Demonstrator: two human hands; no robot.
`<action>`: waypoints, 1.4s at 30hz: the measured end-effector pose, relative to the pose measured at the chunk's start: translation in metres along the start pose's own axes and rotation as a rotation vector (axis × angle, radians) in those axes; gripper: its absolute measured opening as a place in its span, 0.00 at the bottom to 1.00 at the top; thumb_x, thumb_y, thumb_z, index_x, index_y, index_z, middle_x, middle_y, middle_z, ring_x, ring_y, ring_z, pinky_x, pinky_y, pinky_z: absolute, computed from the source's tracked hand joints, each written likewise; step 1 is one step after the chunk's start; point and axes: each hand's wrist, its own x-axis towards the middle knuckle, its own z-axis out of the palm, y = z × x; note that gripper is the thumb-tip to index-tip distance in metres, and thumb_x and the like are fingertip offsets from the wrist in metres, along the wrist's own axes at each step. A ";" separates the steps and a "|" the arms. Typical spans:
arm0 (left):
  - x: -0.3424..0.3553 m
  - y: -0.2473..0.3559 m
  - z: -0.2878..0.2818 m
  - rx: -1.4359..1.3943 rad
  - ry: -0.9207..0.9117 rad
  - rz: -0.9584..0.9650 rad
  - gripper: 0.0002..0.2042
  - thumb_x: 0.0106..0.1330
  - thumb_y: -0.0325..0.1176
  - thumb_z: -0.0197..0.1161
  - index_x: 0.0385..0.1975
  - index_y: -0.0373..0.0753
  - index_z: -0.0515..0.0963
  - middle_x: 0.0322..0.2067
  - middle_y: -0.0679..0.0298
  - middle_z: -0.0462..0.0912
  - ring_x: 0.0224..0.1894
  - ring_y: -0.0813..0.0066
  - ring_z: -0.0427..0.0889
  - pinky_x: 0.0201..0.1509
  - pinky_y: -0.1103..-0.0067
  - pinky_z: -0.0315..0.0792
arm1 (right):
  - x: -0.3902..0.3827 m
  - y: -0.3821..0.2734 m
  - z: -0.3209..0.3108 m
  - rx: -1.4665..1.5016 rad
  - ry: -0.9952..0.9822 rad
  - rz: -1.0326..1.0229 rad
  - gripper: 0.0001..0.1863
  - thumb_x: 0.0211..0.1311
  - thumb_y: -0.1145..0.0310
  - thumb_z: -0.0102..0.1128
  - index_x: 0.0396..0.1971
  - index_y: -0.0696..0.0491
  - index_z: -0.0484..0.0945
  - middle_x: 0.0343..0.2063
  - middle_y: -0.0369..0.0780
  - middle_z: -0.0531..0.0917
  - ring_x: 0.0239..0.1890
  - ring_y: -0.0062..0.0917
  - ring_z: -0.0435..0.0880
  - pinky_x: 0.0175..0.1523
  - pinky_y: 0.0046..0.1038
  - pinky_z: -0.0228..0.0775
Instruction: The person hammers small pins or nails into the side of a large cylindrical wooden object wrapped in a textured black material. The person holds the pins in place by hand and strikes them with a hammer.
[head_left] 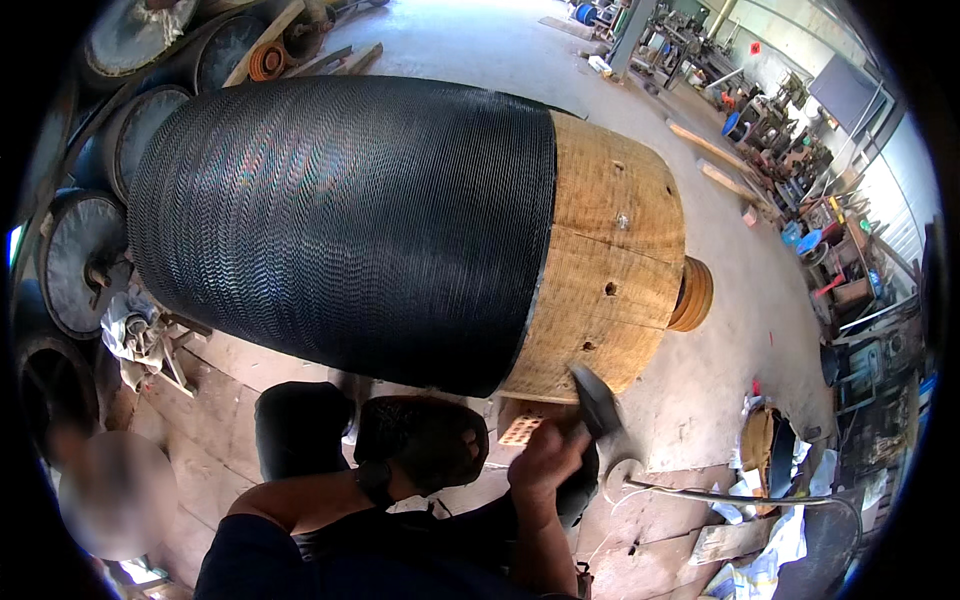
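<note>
My right hand (545, 460) is closed around the handle of a hammer (597, 402). The hammer's dark head, slightly blurred, is by the lower edge of a roller's bare wooden end (605, 260). Closely wound black ridges (350, 230) cover the rest of this large barrel-shaped roller. Several small holes mark the wood, and an orange-brown ringed stub (692, 295) sticks out at its right. My left hand (430, 445), in a dark glove, is below the roller's black part. Most of its fingers are lost in shadow, so its grip is unclear. A dark watch is on that wrist.
Drums with round grey ends (85, 262) are stacked at the left. A perforated brick (520, 428) is under the wooden end. Right of my hand, a round plate (625, 475) joins a bent rod. Tools and machine parts (790, 165) crowd the right wall; timber lies on the floor.
</note>
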 end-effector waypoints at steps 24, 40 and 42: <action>0.011 -0.005 -0.020 -0.263 0.196 -0.070 0.06 0.57 0.32 0.64 0.26 0.36 0.81 0.31 0.57 0.80 0.37 0.64 0.80 0.41 0.70 0.76 | 0.003 -0.004 0.000 -0.119 -0.133 0.105 0.13 0.74 0.65 0.51 0.34 0.61 0.71 0.20 0.56 0.76 0.20 0.50 0.75 0.26 0.43 0.67; 0.009 -0.002 -0.037 -0.195 0.291 -0.020 0.14 0.59 0.31 0.67 0.43 0.37 0.75 0.40 0.56 0.78 0.42 0.59 0.79 0.43 0.67 0.76 | -0.005 -0.036 -0.016 0.185 0.036 0.252 0.11 0.71 0.68 0.47 0.35 0.63 0.71 0.20 0.39 0.75 0.22 0.27 0.76 0.27 0.31 0.69; 0.018 -0.006 -0.048 -0.192 0.370 0.005 0.16 0.56 0.29 0.68 0.44 0.36 0.75 0.41 0.53 0.78 0.43 0.56 0.80 0.43 0.65 0.77 | 0.009 -0.031 -0.005 -0.046 -0.003 0.111 0.09 0.70 0.71 0.48 0.37 0.63 0.72 0.19 0.44 0.75 0.23 0.41 0.75 0.27 0.39 0.67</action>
